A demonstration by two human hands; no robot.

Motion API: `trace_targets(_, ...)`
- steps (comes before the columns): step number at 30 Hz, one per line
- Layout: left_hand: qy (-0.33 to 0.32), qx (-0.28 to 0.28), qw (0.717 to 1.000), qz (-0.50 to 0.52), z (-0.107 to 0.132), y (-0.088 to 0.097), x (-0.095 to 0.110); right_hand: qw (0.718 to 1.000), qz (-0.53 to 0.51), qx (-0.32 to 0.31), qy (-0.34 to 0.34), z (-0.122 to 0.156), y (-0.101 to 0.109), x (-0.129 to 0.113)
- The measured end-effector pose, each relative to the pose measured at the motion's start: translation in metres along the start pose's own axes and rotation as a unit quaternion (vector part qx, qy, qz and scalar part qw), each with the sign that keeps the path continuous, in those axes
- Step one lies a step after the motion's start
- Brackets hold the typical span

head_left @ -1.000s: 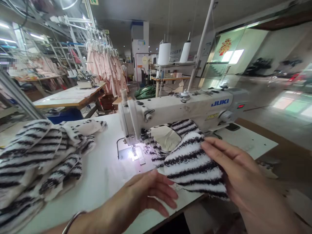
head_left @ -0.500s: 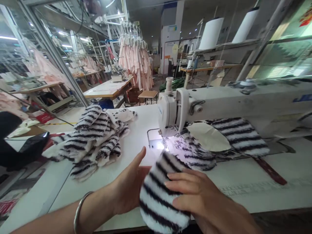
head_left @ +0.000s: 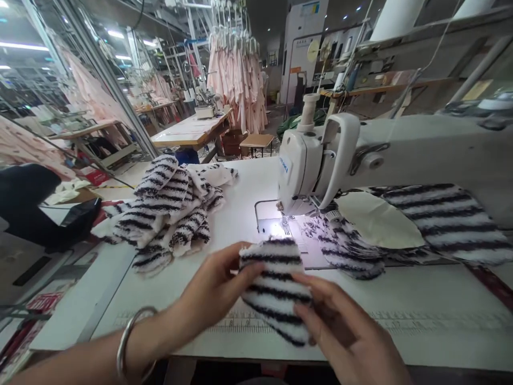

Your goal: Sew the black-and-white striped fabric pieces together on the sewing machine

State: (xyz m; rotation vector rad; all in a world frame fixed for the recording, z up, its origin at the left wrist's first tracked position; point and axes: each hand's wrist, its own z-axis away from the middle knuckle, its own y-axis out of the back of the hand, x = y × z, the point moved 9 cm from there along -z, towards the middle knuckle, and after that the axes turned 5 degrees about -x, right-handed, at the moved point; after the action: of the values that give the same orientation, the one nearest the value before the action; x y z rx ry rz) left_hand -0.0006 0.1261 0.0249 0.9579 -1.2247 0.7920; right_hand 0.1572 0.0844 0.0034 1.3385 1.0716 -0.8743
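Between my two hands is a black-and-white striped plush fabric piece [head_left: 274,289], held up just in front of the lit needle area. My left hand [head_left: 224,278] grips its left edge, thumb on top and fingers underneath. At its right edge my right hand [head_left: 340,315] pinches it between thumb and fingers. The sewing machine [head_left: 304,166] stands right behind, its presser foot [head_left: 285,224] over the bright plate. A stack of striped fabric pieces [head_left: 352,251] lies on the bed right of the needle, with a cream fabric piece [head_left: 380,219] behind it.
A heap of striped pieces [head_left: 168,208] lies on the left of the white table [head_left: 224,342]. A ruler scale [head_left: 236,323] runs along the front. Another striped piece [head_left: 449,219] sits under the machine arm. Pink garments [head_left: 238,85] hang behind.
My left hand has closed on the striped piece, its thumb now on top. The piece has turned and risen slightly, and my right hand has shifted to its right edge. The view has moved closer.
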Motion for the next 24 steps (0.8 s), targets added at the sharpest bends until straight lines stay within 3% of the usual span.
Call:
trace_targets(2,-0.007,0.004,0.991,-0.132,-0.016,0.014,0.005,0.999,0.05,-0.002,0.0,-0.017,0.003,-0.002)
trace_targets(6,0.031,-0.008,0.955,-0.295,-0.039,0.027,-0.012,0.983,0.177,-0.04,0.024,-0.041,-0.007,-0.002)
trace_targets(9,0.039,-0.017,0.952,-0.305,-0.042,0.027,-0.019,0.975,0.213,-0.054,0.024,-0.045,-0.01,0.002)
trace_targets(14,0.025,-0.01,0.965,-0.26,-0.039,0.032,-0.011,0.983,0.182,-0.021,0.024,-0.049,0.0,-0.003)
trace_targets(19,0.053,-0.032,0.955,-0.292,-0.044,0.031,-0.023,0.954,0.288,-0.068,0.047,-0.06,-0.011,-0.006)
trace_targets(24,0.045,-0.044,0.95,-0.307,-0.036,0.02,-0.022,0.945,0.305,-0.114,0.04,-0.039,-0.015,0.002)
